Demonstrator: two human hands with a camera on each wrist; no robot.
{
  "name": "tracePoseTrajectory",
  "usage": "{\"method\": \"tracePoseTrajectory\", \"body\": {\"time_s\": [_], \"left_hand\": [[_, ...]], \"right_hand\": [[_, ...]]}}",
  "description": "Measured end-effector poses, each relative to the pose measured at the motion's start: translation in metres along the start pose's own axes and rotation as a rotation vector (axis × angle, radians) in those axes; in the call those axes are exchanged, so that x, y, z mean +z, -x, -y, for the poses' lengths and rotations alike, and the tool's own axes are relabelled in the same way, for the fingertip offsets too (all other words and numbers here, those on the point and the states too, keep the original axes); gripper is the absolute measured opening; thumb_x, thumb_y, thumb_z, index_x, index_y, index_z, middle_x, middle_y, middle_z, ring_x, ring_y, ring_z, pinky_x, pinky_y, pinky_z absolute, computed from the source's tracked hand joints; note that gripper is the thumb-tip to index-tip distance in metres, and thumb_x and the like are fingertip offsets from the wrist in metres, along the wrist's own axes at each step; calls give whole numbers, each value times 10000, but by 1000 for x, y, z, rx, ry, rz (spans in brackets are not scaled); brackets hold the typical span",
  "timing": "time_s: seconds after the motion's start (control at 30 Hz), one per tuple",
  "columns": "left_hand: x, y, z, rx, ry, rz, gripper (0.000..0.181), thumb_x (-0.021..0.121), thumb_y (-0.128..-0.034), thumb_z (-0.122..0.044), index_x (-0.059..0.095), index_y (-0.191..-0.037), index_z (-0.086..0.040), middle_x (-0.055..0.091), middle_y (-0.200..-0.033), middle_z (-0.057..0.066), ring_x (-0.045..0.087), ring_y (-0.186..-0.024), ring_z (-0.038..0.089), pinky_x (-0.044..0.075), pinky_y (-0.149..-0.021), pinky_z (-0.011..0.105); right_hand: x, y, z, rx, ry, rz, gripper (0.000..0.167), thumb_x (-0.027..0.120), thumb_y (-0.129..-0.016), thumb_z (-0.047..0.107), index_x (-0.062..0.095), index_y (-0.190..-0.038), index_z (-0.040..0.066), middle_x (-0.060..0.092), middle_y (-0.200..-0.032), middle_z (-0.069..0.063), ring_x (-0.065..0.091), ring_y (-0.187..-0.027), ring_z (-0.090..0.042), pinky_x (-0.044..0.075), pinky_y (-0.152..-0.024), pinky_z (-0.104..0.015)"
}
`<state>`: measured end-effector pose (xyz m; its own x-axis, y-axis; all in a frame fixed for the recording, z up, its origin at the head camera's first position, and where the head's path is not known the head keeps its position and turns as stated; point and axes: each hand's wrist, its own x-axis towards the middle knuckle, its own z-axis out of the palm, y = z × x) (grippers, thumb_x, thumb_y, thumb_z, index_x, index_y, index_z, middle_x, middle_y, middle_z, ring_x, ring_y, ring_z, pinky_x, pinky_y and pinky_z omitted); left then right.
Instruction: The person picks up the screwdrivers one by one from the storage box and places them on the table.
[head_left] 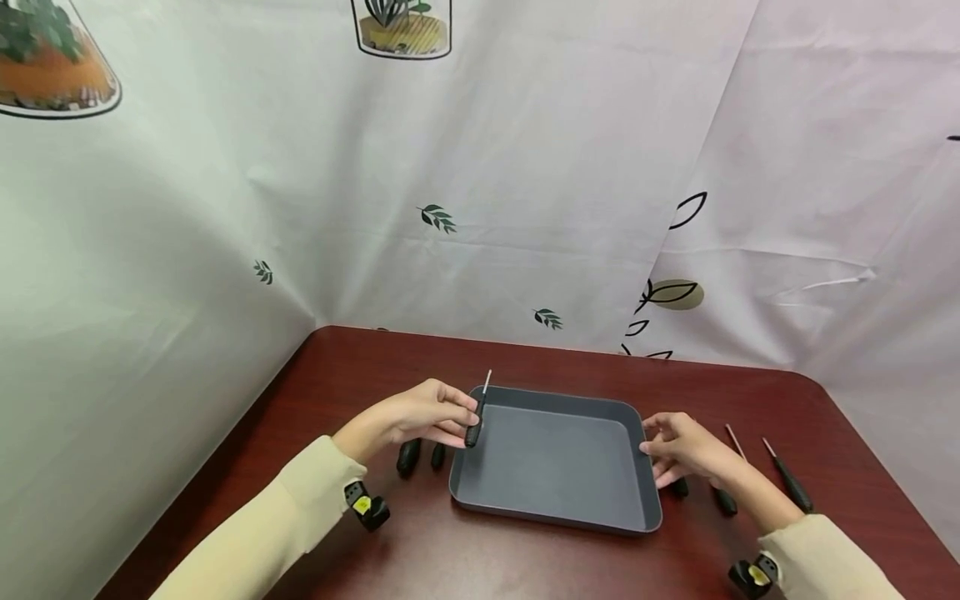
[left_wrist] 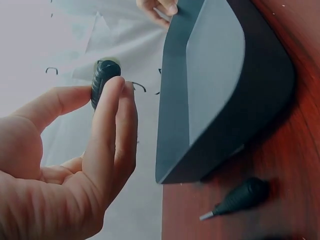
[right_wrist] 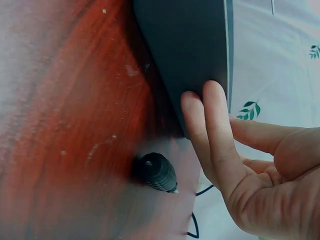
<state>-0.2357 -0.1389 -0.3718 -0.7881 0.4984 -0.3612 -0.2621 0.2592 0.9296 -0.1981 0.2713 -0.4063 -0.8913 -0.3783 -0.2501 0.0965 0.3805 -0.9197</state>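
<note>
A screwdriver [head_left: 476, 425] with a black handle and thin metal shaft is pinched between the thumb and fingers of my left hand [head_left: 431, 412], its tip pointing up. It is held at the left rim of a grey rectangular tray [head_left: 555, 458]. In the left wrist view the handle end of the screwdriver [left_wrist: 106, 75] shows between the fingertips. My right hand [head_left: 684, 448] grips the tray's right wall, thumb at the rim and fingers against the outside. In the right wrist view two fingertips press the wall of the tray [right_wrist: 192, 50].
Two black handles [head_left: 408, 457] lie left of the tray, partly behind the left hand. To the right lie several screwdrivers, one [head_left: 793, 485] beside the right forearm. The reddish-brown table [head_left: 495, 558] meets a white printed cloth [head_left: 525, 208] at the back.
</note>
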Motion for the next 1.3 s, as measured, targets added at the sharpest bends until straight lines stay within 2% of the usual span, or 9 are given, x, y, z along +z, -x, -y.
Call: {"method": "tracePoseTrajectory", "body": {"time_s": [0.3,0.5,0.73,0.87,1.07,1.3], "left_hand": [[-22,13,14,29,-5,-23,414,600,-946,-48,524,-1309,137,668,-1136,168,675,-972,250,605,-868,416],[-35,18,20,18,5,-47,407,568,-980,-48,491,-1327,151,668,-1141,178,673,-1004,250,608,-861,403],[-49,24,25,25,3,-64,464,556,-981,-63,447,-1369,166,614,-1246,297,682,-1005,240,608,-860,390],[-56,25,30,12,5,-78,471,570,-976,-63,448,-1372,163,594,-1272,308,690,-984,230,610,-854,383],[-64,29,36,11,-10,-112,464,549,-987,-69,448,-1374,165,620,-1235,279,671,-1002,235,611,-851,391],[-76,30,43,-12,-10,-158,453,552,-976,-75,478,-1357,158,674,-1111,139,677,-941,199,619,-825,360]], "right_hand": [[1,1,-4,-10,11,-28,544,594,-978,-2,304,-1350,-272,609,-832,-150,669,-636,-232,636,-612,-453],[2,1,-3,2,13,-34,543,599,-977,1,309,-1350,-267,611,-828,-147,665,-636,-232,637,-609,-450],[1,1,-1,0,13,-33,547,597,-979,3,302,-1348,-272,609,-831,-147,666,-634,-218,638,-609,-443],[2,1,-2,7,1,-33,550,597,-977,2,299,-1351,-269,611,-835,-147,666,-636,-227,637,-613,-450],[4,1,-4,4,-6,-33,542,596,-976,-3,305,-1348,-267,614,-834,-145,667,-635,-235,636,-613,-460],[3,1,-2,-4,2,-31,540,593,-978,-4,303,-1344,-273,611,-826,-146,665,-643,-239,637,-612,-455]]}}
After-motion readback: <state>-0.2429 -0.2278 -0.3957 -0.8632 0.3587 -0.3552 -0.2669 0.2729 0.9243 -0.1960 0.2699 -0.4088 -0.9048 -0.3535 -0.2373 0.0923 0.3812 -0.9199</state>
